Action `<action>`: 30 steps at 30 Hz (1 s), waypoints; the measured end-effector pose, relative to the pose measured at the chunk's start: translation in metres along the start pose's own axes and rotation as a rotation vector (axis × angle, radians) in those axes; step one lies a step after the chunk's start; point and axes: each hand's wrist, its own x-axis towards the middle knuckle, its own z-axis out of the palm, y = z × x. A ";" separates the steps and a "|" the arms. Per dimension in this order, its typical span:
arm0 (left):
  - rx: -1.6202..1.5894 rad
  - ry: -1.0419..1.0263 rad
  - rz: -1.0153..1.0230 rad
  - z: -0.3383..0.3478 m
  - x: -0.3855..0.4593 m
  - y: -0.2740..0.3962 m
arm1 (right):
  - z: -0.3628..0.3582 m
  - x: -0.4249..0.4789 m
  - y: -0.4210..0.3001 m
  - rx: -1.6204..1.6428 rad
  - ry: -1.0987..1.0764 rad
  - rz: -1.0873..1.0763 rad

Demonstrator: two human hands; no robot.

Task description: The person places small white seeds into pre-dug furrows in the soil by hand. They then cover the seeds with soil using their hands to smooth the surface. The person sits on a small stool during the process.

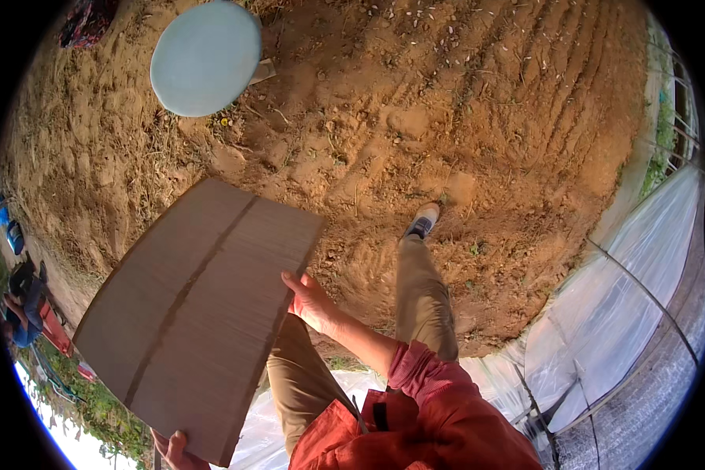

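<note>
A large flat brown panel (211,299), possibly cardboard, is held tilted at the lower left, with a dark line running along its length. My right hand (311,302) grips its right edge, thumb on the upper face and fingers partly hidden. At the panel's bottom corner, my left hand (176,451) has hold of the edge; most of that hand is hidden or cut off by the frame. Below the panel show my trouser legs, with one shoe (424,220) on the bare brown soil (358,147).
A pale blue round top (205,59) stands at the upper left. Small pale pieces (446,44) are scattered on furrowed soil. Clear plastic sheeting (611,288) and thin rods (646,294) border the right. At the far left is another person (26,317) beside a red object (54,329).
</note>
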 end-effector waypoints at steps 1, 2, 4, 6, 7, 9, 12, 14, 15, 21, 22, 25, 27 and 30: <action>0.139 -0.090 0.141 0.026 -0.006 0.002 | -0.022 -0.013 -0.011 0.116 0.141 -0.140; -0.092 -0.339 0.201 0.059 0.000 0.003 | -0.055 -0.020 -0.026 0.144 0.310 -0.212; -0.270 -0.654 0.197 0.132 0.012 0.014 | -0.130 -0.038 -0.061 0.202 0.271 -0.376; -0.121 -0.764 0.160 0.191 0.031 0.026 | -0.170 -0.066 -0.090 0.318 0.295 -0.490; -0.050 -0.823 0.165 0.218 0.050 0.022 | -0.188 -0.073 -0.103 0.309 0.290 -0.550; -0.011 -0.984 0.145 0.280 0.068 0.032 | -0.229 -0.083 -0.123 0.314 0.296 -0.614; 0.164 -1.209 0.147 0.375 0.112 0.050 | -0.284 -0.074 -0.128 0.418 0.343 -0.612; 0.256 -1.242 0.170 0.430 0.137 0.060 | -0.295 -0.065 -0.131 0.491 0.373 -0.631; 0.296 -1.264 0.181 0.456 0.155 0.062 | -0.306 -0.051 -0.129 0.537 0.381 -0.648; 0.599 -1.120 0.293 0.571 0.253 0.084 | -0.327 0.056 -0.135 0.563 0.453 -0.720; 0.707 -1.042 0.328 0.586 0.264 0.086 | -0.336 0.071 -0.129 0.604 0.459 -0.705; 0.830 -0.832 0.540 0.604 0.319 0.074 | -0.338 0.108 -0.127 0.671 0.444 -0.685; 0.890 -0.723 0.692 0.609 0.340 0.069 | -0.330 0.116 -0.127 0.664 0.461 -0.711; 0.970 -0.610 0.876 0.616 0.350 0.067 | -0.326 0.122 -0.119 0.636 0.417 -0.766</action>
